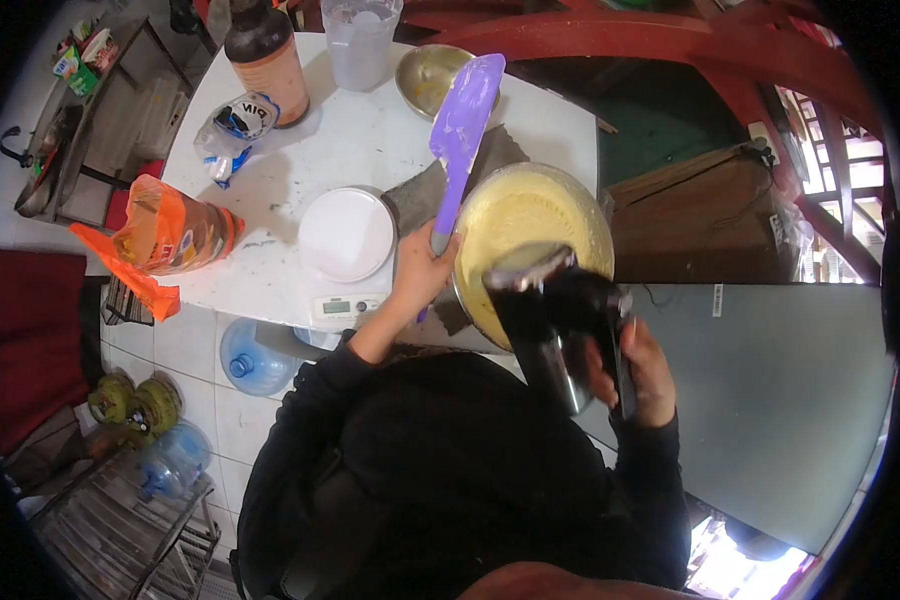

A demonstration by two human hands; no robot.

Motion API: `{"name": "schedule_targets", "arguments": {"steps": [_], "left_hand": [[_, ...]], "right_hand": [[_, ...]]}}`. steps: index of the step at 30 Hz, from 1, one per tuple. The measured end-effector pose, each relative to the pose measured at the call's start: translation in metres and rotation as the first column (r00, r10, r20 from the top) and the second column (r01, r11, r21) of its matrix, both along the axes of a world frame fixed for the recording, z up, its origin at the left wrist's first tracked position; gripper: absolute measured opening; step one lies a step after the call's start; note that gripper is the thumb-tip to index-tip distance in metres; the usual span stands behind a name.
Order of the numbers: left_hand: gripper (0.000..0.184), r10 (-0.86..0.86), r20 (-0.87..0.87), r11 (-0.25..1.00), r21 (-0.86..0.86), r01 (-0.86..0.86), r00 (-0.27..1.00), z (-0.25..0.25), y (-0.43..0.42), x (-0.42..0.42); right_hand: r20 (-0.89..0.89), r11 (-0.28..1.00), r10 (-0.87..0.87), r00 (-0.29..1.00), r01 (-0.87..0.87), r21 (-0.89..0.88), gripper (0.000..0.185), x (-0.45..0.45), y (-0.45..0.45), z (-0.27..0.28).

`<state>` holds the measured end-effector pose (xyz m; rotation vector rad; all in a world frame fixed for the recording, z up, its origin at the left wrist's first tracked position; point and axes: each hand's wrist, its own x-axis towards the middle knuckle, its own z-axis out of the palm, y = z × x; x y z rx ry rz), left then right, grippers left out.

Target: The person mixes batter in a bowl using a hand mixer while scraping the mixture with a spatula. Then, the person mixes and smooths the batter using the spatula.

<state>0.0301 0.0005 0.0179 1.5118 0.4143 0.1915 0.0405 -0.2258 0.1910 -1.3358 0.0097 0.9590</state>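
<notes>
A large bowl [602,215] of pale yellow batter [525,210] stands at the table's right side, in front of me. My left hand [425,268] is closed round the grey handle end of a purple spatula [465,110], against the bowl's left rim. The spatula points up and away, with pale smears on its blade. In my right hand [645,370] is the handle of a shiny dark metal jug [560,365], tilted over the bowl's near right part. Its mouth is blurred, so its contents cannot be made out.
Left of the bowl sits a white kitchen scale [346,235] on the white table [260,215]. An orange bag [170,235], a brown bottle [267,65], a clear plastic jug [360,45] and a small metal bowl [420,75] stand around it. A grey surface [770,390] lies at right.
</notes>
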Motion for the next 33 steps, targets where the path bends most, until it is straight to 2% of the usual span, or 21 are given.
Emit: {"name": "schedule_targets", "arguments": {"steps": [2,5,7,9,11,15,17,20,26,29,32,33], "left_hand": [[0.025,0.002,-0.003,1.000,-0.005,-0.002,1.000,0.002,0.000,0.000],[0.026,0.005,-0.001,1.000,-0.012,-0.005,1.000,0.001,0.000,0.000],[0.027,0.008,-0.006,1.000,-0.010,-0.008,1.000,0.002,0.000,0.000],[0.027,0.005,-0.005,1.000,-0.009,-0.005,1.000,0.001,0.000,0.001],[0.028,0.002,-0.012,1.000,-0.009,-0.002,1.000,0.001,0.000,0.001],[0.028,-0.011,-0.015,1.000,-0.003,0.011,1.000,0.004,0.001,0.002],[0.028,-0.016,-0.016,1.000,-0.003,0.016,1.000,0.003,0.001,0.001],[0.029,-0.017,-0.021,1.000,0.000,0.017,1.000,0.003,0.001,0.001],[0.029,-0.012,-0.035,1.000,-0.010,0.012,0.999,0.005,0.001,-0.001],[0.029,-0.004,-0.034,1.000,-0.018,0.004,0.999,0.006,0.000,0.000],[0.029,-0.007,-0.040,1.000,-0.006,0.007,0.999,0.006,-0.001,0.000],[0.029,-0.011,-0.049,1.000,-0.008,0.011,0.999,0.009,-0.001,-0.001]], "right_hand": [[-0.020,0.988,0.016,1.000,-0.013,0.151,0.047,0.021,0.006,-0.018],[0.037,0.976,-0.140,0.989,0.132,0.172,0.049,0.048,0.002,-0.040],[-0.018,0.945,-0.270,0.963,0.269,0.188,0.051,0.059,-0.015,-0.043],[-0.006,0.930,-0.356,0.934,0.355,0.095,0.052,0.057,-0.033,-0.037],[0.030,0.931,-0.364,0.931,0.364,0.009,0.051,0.048,-0.052,-0.028],[0.035,0.961,-0.253,0.967,0.256,-0.110,0.046,0.013,-0.071,-0.010],[0.034,0.937,-0.238,0.971,0.238,-0.255,0.044,-0.004,-0.067,-0.002],[0.008,0.979,-0.090,0.996,0.089,-0.184,0.044,-0.015,-0.025,0.014],[-0.041,0.994,-0.047,0.998,0.051,0.095,0.046,0.026,0.004,-0.035],[0.067,0.980,-0.199,0.978,0.200,0.005,0.054,0.049,-0.008,-0.051],[0.042,0.948,-0.317,0.947,0.316,0.034,0.050,0.054,-0.032,-0.041],[0.076,0.936,-0.351,0.933,0.352,-0.011,0.050,0.051,-0.039,-0.035]]}}
